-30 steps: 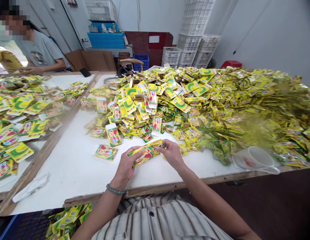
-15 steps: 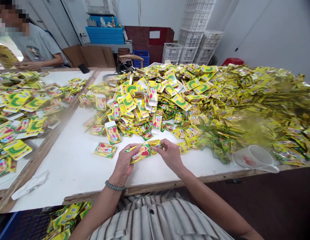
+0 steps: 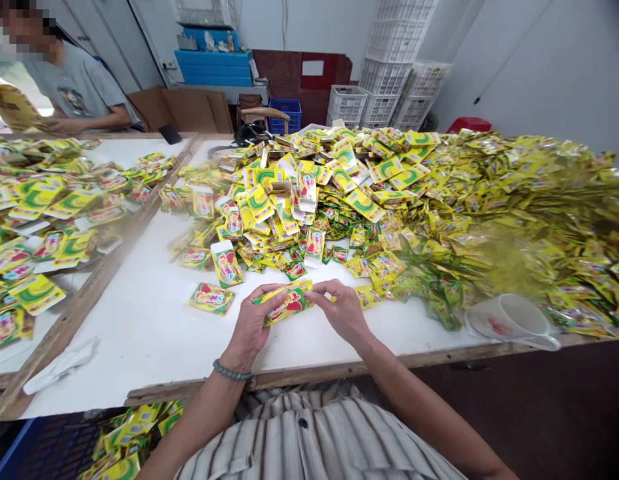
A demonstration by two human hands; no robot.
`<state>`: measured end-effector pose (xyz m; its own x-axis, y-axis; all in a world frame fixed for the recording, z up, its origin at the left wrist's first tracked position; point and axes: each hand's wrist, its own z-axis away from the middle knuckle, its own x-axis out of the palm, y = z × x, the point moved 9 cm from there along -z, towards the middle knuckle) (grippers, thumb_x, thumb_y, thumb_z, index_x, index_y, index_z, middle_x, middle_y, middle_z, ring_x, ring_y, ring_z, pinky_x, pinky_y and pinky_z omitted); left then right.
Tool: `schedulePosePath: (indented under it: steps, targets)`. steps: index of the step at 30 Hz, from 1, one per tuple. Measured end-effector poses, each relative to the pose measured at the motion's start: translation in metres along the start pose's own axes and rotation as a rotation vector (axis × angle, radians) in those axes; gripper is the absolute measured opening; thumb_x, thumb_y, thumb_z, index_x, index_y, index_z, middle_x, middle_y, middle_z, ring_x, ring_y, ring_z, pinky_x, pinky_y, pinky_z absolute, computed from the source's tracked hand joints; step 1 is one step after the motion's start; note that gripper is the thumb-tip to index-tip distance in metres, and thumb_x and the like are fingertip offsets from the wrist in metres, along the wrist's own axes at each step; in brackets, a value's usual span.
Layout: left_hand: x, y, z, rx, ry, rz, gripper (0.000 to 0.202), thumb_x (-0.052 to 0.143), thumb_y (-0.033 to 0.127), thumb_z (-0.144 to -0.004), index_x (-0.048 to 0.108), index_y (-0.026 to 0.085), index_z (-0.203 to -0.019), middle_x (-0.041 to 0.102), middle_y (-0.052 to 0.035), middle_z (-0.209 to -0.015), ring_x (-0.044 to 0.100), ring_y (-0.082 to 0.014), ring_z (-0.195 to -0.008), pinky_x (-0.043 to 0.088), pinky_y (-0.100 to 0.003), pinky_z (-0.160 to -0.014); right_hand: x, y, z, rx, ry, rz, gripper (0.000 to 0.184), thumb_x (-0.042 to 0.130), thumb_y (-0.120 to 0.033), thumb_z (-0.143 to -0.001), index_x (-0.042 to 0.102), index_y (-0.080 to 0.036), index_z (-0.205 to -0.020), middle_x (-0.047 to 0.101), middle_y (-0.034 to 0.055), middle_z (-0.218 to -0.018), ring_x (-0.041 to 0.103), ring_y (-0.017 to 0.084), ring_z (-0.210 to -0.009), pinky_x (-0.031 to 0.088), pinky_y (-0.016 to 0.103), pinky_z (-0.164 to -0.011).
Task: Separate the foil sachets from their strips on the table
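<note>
A small yellow-and-green printed carton [image 3: 290,305] lies between my two hands above the white tabletop. My left hand [image 3: 250,323] is closed round its left end, thumb on the printed face. The fingertips of my right hand [image 3: 345,311] pinch at the carton's right end; what exactly lies between them is partly hidden. Just beyond my hands, one carton [image 3: 211,298] lies flat and another carton [image 3: 226,264] has a white end flap standing out. Several small yellow-and-green sachets [image 3: 374,267] lie beyond my right hand.
A heap of cartons [image 3: 269,193] and a large mound of sachets [image 3: 514,180] cover the table's far side. A translucent mug [image 3: 509,319] stands at the right front edge. A wooden strip [image 3: 89,288] divides the table. Across it, a person [image 3: 84,87] stands at the far left.
The yellow sachet that stuck out of the carton's right end has gone inside. My right fingers have moved left, up to the carton's end. My left hand keeps its hold.
</note>
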<state>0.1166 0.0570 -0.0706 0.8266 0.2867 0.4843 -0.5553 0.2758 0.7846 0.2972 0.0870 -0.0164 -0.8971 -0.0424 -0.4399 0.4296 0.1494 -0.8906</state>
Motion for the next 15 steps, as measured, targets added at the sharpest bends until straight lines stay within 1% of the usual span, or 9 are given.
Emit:
schedulePosePath:
  steps: [2, 4, 6, 8, 10, 12, 13, 15]
  targets:
    - [-0.001, 0.0, 0.0, 0.003, 0.003, -0.005, 0.035, 0.087, 0.023, -0.056, 0.07, 0.014, -0.084, 0.076, -0.006, -0.083, 0.071, -0.017, -0.073, 0.056, -0.027, -0.072, 0.007, 0.0, 0.001, 0.008, -0.045, -0.001, 0.014, 0.065, -0.035, -0.08, 0.075, -0.024, -0.078, 0.069, 0.0044, -0.086, 0.063, 0.02, -0.084, 0.047, 0.033, -0.082]
    - [-0.001, -0.001, 0.001, -0.003, -0.005, -0.022, 0.034, 0.087, 0.023, -0.057, 0.07, 0.014, -0.085, 0.076, -0.0063, -0.084, 0.071, -0.017, -0.073, 0.056, -0.026, -0.072, 0.014, 0.001, 0.002, 0.028, -0.097, 0.005, 0.018, 0.062, -0.036, -0.082, 0.077, -0.026, -0.082, 0.07, 0.0057, -0.095, 0.062, 0.022, -0.099, 0.046, 0.036, -0.088]
    - [0.0, -0.002, 0.002, -0.003, -0.013, -0.025, 0.034, 0.087, 0.023, -0.056, 0.071, 0.014, -0.085, 0.076, -0.006, -0.083, 0.071, -0.0173, -0.073, 0.055, -0.026, -0.071, 0.021, 0.0, 0.003, 0.031, -0.144, -0.013, 0.02, 0.061, -0.04, -0.083, 0.077, -0.027, -0.085, 0.07, 0.0056, -0.103, 0.055, 0.025, -0.117, 0.042, 0.038, -0.096]
    - [0.002, -0.003, 0.003, 0.008, -0.022, -0.015, 0.032, 0.087, 0.022, -0.055, 0.07, 0.014, -0.082, 0.075, -0.0047, -0.08, 0.07, -0.0167, -0.07, 0.055, -0.025, -0.067, 0.031, -0.004, 0.006, 0.011, -0.205, -0.053, 0.022, 0.063, -0.044, -0.082, 0.078, -0.028, -0.084, 0.072, 0.0043, -0.099, 0.048, 0.026, -0.127, 0.039, 0.04, -0.101]
    - [0.004, -0.003, 0.004, 0.018, -0.036, -0.004, 0.029, 0.086, 0.022, -0.055, 0.07, 0.014, -0.078, 0.075, -0.0036, -0.078, 0.069, -0.0157, -0.068, 0.054, -0.023, -0.064, 0.043, -0.009, 0.009, -0.007, -0.27, -0.067, 0.022, 0.064, -0.045, -0.082, 0.077, -0.028, -0.08, 0.073, 0.0025, -0.087, 0.048, 0.027, -0.126, 0.035, 0.042, -0.104]
    - [0.006, -0.004, 0.005, 0.014, -0.051, -0.006, 0.029, 0.085, 0.023, -0.058, 0.069, 0.014, -0.08, 0.075, -0.0041, -0.08, 0.069, -0.0152, -0.069, 0.053, -0.022, -0.063, 0.051, -0.01, 0.011, -0.005, -0.298, -0.045, 0.021, 0.064, -0.043, -0.083, 0.077, -0.027, -0.078, 0.072, 0.0009, -0.083, 0.052, 0.027, -0.119, 0.033, 0.045, -0.105]
    - [0.006, -0.004, 0.005, 0.008, -0.057, -0.008, 0.033, 0.085, 0.023, -0.058, 0.069, 0.014, -0.086, 0.075, -0.0047, -0.083, 0.069, -0.0153, -0.071, 0.053, -0.022, -0.064, 0.052, -0.01, 0.011, 0.002, -0.289, -0.032, 0.018, 0.064, -0.04, -0.083, 0.076, -0.027, -0.079, 0.072, 0.0005, -0.084, 0.054, 0.026, -0.113, 0.034, 0.045, -0.104]
    - [0.004, -0.003, 0.005, -0.001, -0.067, -0.017, 0.046, 0.086, 0.022, -0.059, 0.067, 0.015, -0.101, 0.076, -0.0062, -0.09, 0.07, -0.0152, -0.075, 0.054, -0.022, -0.067, 0.052, -0.01, 0.008, 0.017, -0.241, 0.001, 0.011, 0.066, -0.034, -0.082, 0.075, -0.027, -0.082, 0.071, 0.0008, -0.086, 0.057, 0.024, -0.103, 0.038, 0.044, -0.099]
